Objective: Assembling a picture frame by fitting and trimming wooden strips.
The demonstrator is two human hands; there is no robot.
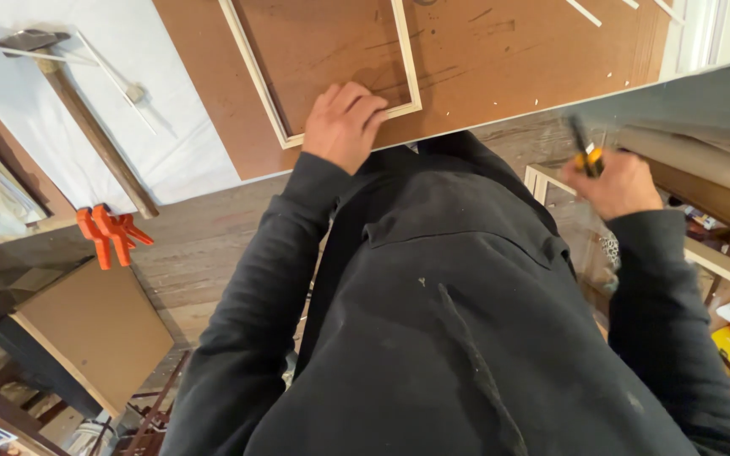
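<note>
The wooden frame [324, 63], made of thin pale strips, lies flat on a brown board [500, 59] on the far side of the scene, just beyond the person's dark hooded top [458, 312]. The left hand [344, 125] rests on the frame's near edge, close to its near left corner, with the fingers curled and pressed down on the strip; it grips nothing, only bears on the wood. The right hand [614, 181] is off to the right, away from the board, closed in a fist around a small tool with a yellow and black handle [586, 150]; the tool is blurred, so its kind cannot be told. To the far left a hammer [78, 114] with a long wooden handle lies on a white sheet [141, 118]. Nearer on the left, orange clamps [110, 230] sit on the wooden floor [204, 245]. Loose pale strips [583, 12] lie on the board's far right part.
</note>
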